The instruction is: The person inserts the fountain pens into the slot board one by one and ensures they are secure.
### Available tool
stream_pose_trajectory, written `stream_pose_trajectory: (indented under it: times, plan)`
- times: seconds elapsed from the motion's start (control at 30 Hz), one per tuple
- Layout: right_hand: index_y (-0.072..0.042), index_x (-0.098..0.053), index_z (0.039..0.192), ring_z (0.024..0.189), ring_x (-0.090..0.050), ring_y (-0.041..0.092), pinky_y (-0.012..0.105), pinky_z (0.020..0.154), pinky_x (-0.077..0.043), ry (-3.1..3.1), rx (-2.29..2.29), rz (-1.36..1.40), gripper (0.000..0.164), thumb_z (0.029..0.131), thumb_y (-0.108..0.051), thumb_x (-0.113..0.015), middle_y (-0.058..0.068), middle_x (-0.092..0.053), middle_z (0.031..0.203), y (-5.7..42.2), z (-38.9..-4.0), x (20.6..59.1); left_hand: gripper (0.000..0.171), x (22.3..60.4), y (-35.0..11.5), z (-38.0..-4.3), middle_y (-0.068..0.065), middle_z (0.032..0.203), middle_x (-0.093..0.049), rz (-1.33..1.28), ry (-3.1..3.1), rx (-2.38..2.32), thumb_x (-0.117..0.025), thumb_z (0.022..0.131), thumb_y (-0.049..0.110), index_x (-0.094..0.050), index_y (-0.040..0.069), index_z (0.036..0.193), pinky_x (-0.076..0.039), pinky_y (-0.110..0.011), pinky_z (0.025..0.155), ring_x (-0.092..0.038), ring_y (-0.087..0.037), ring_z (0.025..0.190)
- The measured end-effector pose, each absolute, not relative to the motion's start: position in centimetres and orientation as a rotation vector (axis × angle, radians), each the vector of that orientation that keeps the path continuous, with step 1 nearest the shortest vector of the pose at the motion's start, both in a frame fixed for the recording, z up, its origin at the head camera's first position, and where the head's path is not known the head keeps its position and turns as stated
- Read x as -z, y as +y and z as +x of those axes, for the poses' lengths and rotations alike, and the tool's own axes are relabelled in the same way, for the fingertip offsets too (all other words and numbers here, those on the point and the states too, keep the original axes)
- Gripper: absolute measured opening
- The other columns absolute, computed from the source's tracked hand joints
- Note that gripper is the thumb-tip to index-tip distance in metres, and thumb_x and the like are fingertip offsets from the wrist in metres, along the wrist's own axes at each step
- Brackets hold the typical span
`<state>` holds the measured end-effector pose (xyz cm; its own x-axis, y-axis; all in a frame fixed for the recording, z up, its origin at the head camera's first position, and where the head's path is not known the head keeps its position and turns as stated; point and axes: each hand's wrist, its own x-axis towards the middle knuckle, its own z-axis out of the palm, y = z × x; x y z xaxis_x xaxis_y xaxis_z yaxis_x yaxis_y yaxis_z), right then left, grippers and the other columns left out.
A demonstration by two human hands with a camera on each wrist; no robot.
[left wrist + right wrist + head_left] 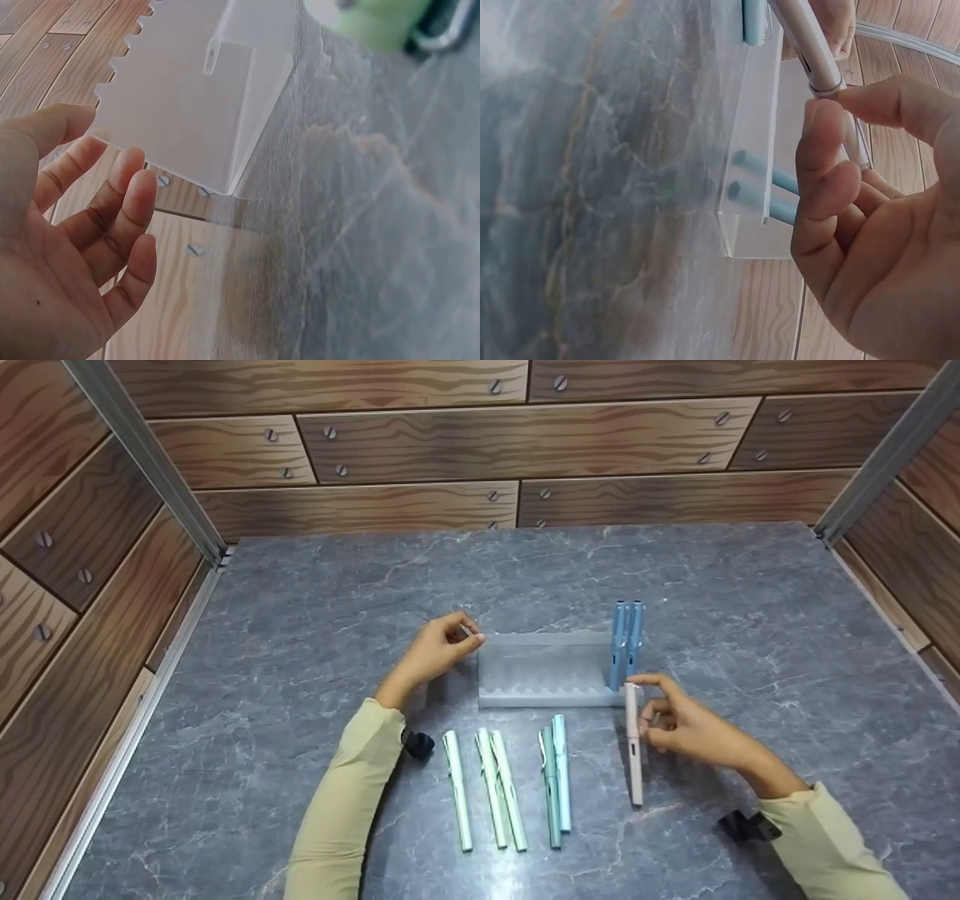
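Observation:
A frosted clear pen rack (540, 700) with a notched edge stands mid-table. My left hand (441, 649) pinches its upper left corner between thumb and index finger, the other fingers loosely bent (139, 202) in the left wrist view. Two blue pens (617, 649) lean side by side in the rack's right end. Just in front of that end, my right hand (690, 727) holds a pale pink pen (635, 772). Thumb and fingertips grip the pink pen (814, 49) near its middle in the right wrist view, with its upper end close to the rack's front right corner.
In front of the rack lie several pens: a pale green pen (458, 795) at left, two light green pens (491, 791) together, then a teal pen (553, 795) beside a light blue pen (562, 780). Wood-patterned walls (420, 446) enclose the grey marbled table (337, 585).

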<state>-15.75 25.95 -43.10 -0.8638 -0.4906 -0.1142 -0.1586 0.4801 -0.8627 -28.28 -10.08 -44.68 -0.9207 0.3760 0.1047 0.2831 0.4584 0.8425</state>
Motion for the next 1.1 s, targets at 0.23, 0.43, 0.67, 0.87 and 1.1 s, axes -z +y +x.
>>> stream_pose_trajectory:
  times: [0.23,0.43,0.67,0.87,1.1]
  plan:
    - [0.0,-0.024,0.14,0.064,-0.051,0.004,0.021,0.056,-0.046,2.45,1.428,-0.558,0.067,0.082,0.01,-0.057,0.008,-0.056,0.084,25.7,-15.9,42.7,0.018,44.6,-10.1,-28.3,0.001,0.073,-0.061,0.592,2.601,-1.479,-0.066,0.092,0.026,-0.065,0.009,0.097,-0.041,-0.023,0.058,-0.05,-0.008,0.062]
    - [0.002,-0.027,0.138,0.063,-0.049,0.003,0.02,0.054,-0.044,2.535,1.52,-0.643,0.067,0.08,0.015,-0.059,0.008,-0.056,0.079,25.4,-15.9,42.5,0.018,44.5,-10.0,-28.2,0.001,0.073,-0.06,0.593,2.603,-1.485,-0.066,0.092,0.025,-0.065,0.009,0.097,-0.041,-0.023,0.058,-0.05,-0.01,0.064]
    - [-0.001,-0.028,0.139,0.062,-0.05,0.003,0.02,0.055,-0.045,2.642,1.51,-0.627,0.067,0.082,0.013,-0.061,0.008,-0.057,0.08,24.9,-16.0,42.0,0.017,44.6,-10.0,-28.2,0.002,0.073,-0.059,0.591,2.603,-1.492,-0.066,0.091,0.025,-0.065,0.009,0.096,-0.04,-0.023,0.059,-0.05,-0.01,0.065]
    - [-0.004,-0.029,0.139,0.061,-0.05,0.002,0.021,0.055,-0.045,2.797,1.392,-0.615,0.067,0.083,0.013,-0.062,0.007,-0.058,0.081,24.4,-16.1,41.6,0.017,44.8,-10.1,-28.3,0.003,0.072,-0.058,0.59,2.586,-1.491,-0.066,0.092,0.027,-0.065,0.01,0.098,-0.041,-0.023,0.057,-0.049,-0.009,0.062]
    - [-0.007,-0.029,0.139,0.061,-0.049,0.004,0.021,0.053,-0.045,2.922,1.272,-0.534,0.067,0.084,0.01,-0.063,0.009,-0.058,0.083,23.5,-16.5,40.9,0.017,44.7,-10.1,-28.2,0.003,0.072,-0.058,0.581,2.588,-1.495,-0.066,0.092,0.026,-0.065,0.01,0.098,-0.04,-0.024,0.058,-0.049,-0.009,0.063]
